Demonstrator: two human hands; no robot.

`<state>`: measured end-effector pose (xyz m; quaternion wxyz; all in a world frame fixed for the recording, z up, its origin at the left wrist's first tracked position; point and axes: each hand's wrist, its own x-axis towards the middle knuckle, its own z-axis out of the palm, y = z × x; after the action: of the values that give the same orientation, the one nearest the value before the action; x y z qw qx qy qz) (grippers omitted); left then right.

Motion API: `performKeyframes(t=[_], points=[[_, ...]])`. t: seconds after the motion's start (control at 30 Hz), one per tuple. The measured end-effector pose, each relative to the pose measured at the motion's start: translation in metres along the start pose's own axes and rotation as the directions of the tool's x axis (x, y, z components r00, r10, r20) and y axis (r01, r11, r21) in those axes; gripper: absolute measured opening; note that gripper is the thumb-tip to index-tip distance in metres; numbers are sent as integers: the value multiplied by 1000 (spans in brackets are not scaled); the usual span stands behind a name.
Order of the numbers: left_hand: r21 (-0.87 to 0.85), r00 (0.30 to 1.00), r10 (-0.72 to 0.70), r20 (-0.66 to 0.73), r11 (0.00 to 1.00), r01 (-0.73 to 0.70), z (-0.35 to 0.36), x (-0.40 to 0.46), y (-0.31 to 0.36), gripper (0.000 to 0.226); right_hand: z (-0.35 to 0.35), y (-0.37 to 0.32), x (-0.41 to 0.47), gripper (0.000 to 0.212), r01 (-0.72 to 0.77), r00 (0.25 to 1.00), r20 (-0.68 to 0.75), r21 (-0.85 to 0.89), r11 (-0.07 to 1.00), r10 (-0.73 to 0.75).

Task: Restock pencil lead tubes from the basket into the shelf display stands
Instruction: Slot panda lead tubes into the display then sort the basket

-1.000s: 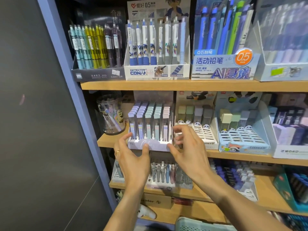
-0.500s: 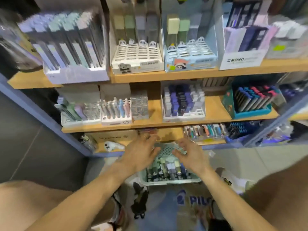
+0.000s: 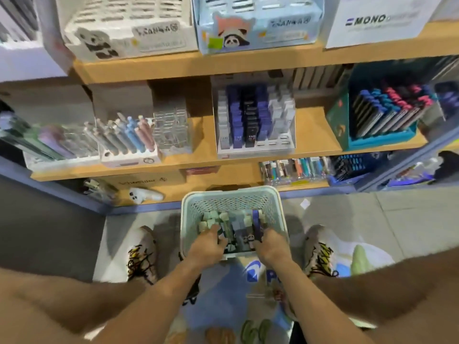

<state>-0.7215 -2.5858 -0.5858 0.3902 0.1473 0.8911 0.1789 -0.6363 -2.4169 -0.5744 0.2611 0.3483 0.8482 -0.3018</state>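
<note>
A pale green slotted basket (image 3: 231,192) stands on the floor between my feet, below the shelves. It holds several pencil lead tubes (image 3: 216,219), some with green caps, others grey or purple. Both my hands reach down into it. My left hand (image 3: 207,247) lies on the green-capped tubes with its fingertips buried among them. My right hand (image 3: 272,244) curls its fingers round a dark purple tube (image 3: 255,223) that stands upright. On the shelf above are a white panda display stand (image 3: 129,40) and a blue panda display stand (image 3: 258,28).
The wooden middle shelf (image 3: 308,135) carries a stand of purple and black lead cases (image 3: 250,120), pastel pens (image 3: 129,137) and a teal box (image 3: 382,137). A MONO box (image 3: 372,23) stands upper right. My shoes (image 3: 142,256) flank the basket. A printed bag (image 3: 223,294) lies under my arms.
My hands left the lavender stand on the shelf, dropped towards the floor and went into the basket. The view tilted down from the shelves to the basket.
</note>
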Motion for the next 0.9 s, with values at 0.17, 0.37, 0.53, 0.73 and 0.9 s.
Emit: performKeyframes(t=[0.17,0.37,0.53,0.73,0.9], points=[[-104,995,-36,94,993,46,28,29,8,43,6,-12,28,35,-56,995,78,-5,998,56],[-346,988,-47,150,933,97,39,70,14,21,35,-13,73,35,-151,988,-14,-3,989,151],[-607,965,-142,219,754,249,71,105,22,17,59,-20,97,47,-302,911,-129,436,848,392],[-771,924,-256,284,512,379,86,115,36,22,51,-15,99,37,-210,959,-103,359,909,262],[-779,912,-269,310,477,406,88,121,34,27,52,-10,107,36,-142,975,-118,330,933,189]])
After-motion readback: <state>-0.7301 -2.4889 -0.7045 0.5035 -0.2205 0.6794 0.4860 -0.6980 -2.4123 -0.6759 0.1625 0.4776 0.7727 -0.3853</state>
